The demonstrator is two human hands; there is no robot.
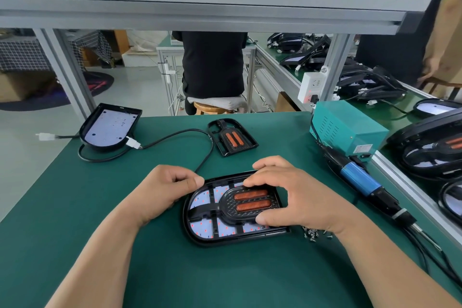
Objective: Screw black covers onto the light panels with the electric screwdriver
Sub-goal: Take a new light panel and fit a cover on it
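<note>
Black cover (250, 204) lies on the light panel (190, 230) nearer the green table's (100, 207) right edge, right hand (295, 195) curled round its hump, left hand (160, 190) pinching the panel's far rim: seat it flush before fetching the electric screwdriver (360, 180)

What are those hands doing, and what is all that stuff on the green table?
The picture comes from a camera worn on a person's head, looking down at their own hands. On the green table lies a light panel with a black cover set on it. The left hand holds the panel's edge, and the right hand grips the cover. To the right lie a blue electric screwdriver, held by nobody, and a little heap of screws. Farther back sit a spare cover and another panel.
</note>
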